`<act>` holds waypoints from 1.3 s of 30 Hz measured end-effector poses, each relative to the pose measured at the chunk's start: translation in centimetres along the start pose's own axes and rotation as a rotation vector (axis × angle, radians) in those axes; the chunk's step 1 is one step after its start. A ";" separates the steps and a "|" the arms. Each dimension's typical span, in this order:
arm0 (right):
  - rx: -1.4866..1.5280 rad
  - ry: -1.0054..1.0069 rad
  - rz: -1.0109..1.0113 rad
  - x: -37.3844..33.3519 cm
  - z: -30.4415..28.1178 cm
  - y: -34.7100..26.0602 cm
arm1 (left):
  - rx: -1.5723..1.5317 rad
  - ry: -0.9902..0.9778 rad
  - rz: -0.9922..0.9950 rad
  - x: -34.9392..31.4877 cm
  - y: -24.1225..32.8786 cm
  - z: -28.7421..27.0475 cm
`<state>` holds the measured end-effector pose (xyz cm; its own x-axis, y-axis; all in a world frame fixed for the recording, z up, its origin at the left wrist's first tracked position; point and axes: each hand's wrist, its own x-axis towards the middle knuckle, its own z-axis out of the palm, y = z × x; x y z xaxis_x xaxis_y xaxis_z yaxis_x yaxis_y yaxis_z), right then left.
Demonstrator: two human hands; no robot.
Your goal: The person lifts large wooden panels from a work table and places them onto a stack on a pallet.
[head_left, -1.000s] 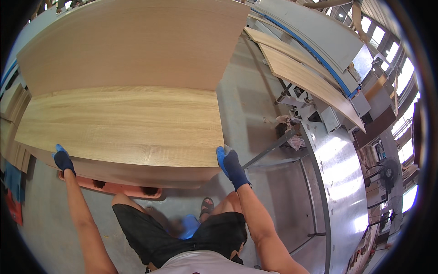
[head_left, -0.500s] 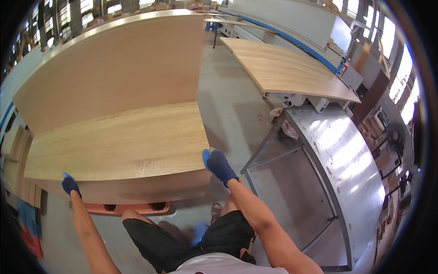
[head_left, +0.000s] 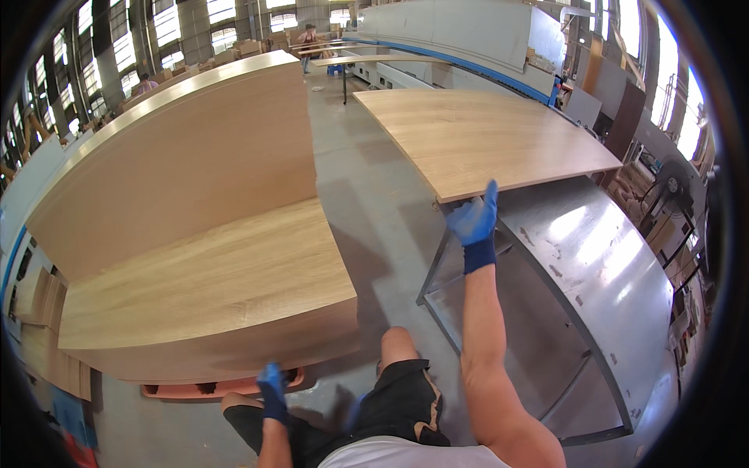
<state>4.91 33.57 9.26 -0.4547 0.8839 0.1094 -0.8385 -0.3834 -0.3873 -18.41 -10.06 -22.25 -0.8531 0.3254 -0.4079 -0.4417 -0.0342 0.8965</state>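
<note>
My right hand point(head_left: 474, 225), in a blue glove, reaches out at the near corner of a wood-grain board point(head_left: 488, 140) that lies on a support to the right. Its fingers are apart, one of them pointing up beside the board's near edge; whether it touches is hard to tell. My left hand point(head_left: 272, 390), also gloved in blue, hangs low before the front of a stack of wood-grain boards point(head_left: 211, 273). It is off the stack's top, and its fingers are blurred. An orange pallet point(head_left: 187, 390) shows under the stack.
Behind the low stack rises a taller stack of panels point(head_left: 195, 156). A metal-topped table point(head_left: 597, 257) with an open frame stands on the right. A black fan point(head_left: 672, 186) is beyond it. Another person point(head_left: 310, 40) is far off, near a long machine point(head_left: 452, 35).
Both hands have left the low stack. My right hand went forward and right to the other board; my left drew right and down. The view has turned right, and I am farther back.
</note>
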 end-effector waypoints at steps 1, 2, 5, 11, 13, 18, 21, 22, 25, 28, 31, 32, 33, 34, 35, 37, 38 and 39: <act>-0.090 0.037 -0.061 0.4 0.0 -1.1 | 0.064 -0.107 0.063 -3.9 0.9 5.0; -0.162 0.065 -0.103 1.2 0.1 -0.9 | 0.123 -0.117 0.072 -5.0 0.2 7.3; -0.142 0.042 -0.020 0.7 -1.9 -1.9 | 0.081 -0.355 0.061 -9.0 0.7 12.5; -0.328 0.183 -0.434 -14.6 1.2 -7.8 | 0.150 -0.777 0.171 -14.6 7.5 19.1; -0.798 0.263 -0.716 -20.8 1.7 -11.4 | -0.028 -0.997 -0.050 -17.9 9.9 22.5; -1.296 0.409 -0.757 -31.4 -1.3 -12.8 | -0.325 -1.511 -0.304 -24.3 7.3 28.2; -0.755 0.555 -0.348 -34.5 0.1 -10.6 | -0.162 -1.667 -0.090 -27.4 6.5 29.1; -0.724 0.564 -0.324 -35.6 -0.2 -9.9 | -0.060 -1.657 -0.091 -28.7 7.3 28.6; -0.608 0.537 -0.247 -36.6 -1.9 -5.0 | -0.180 -1.285 -0.501 -30.8 8.2 26.9; -0.663 0.376 0.018 -38.1 -4.3 -3.7 | 0.129 -1.143 -0.512 -28.0 6.9 25.0; -0.772 0.319 0.220 -38.7 -3.5 0.3 | -0.327 -1.051 -0.325 -23.7 8.5 20.1; -0.783 0.328 0.465 -38.9 -2.3 1.0 | -0.362 -0.946 -0.291 -20.6 8.0 18.1; -1.011 0.008 0.715 -36.9 0.2 0.9 | -0.387 -0.822 -0.240 -18.5 9.4 15.3; -0.832 -0.061 0.689 -36.7 -1.2 1.2 | -0.445 -0.788 -0.365 -18.1 12.8 13.6; -0.647 -0.142 0.652 -36.1 -3.4 1.6 | -0.351 -0.777 -0.131 -17.1 14.8 10.6; -0.666 -0.032 0.389 -33.7 -6.1 0.4 | -0.439 -0.358 0.126 -13.4 15.5 3.3; -0.508 0.075 0.268 -32.2 -6.6 -0.6 | -0.282 -0.266 0.418 -11.2 15.2 -1.0; -0.013 0.308 0.198 -29.7 -6.0 -1.4 | 0.138 -0.049 0.822 -8.6 14.3 -6.1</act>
<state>21.39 9.43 1.07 -0.4949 0.8326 -0.2487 -0.7381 -0.5538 -0.3853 -19.09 -19.13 -7.01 -0.8746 0.2878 0.3902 0.3566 -0.1636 0.9198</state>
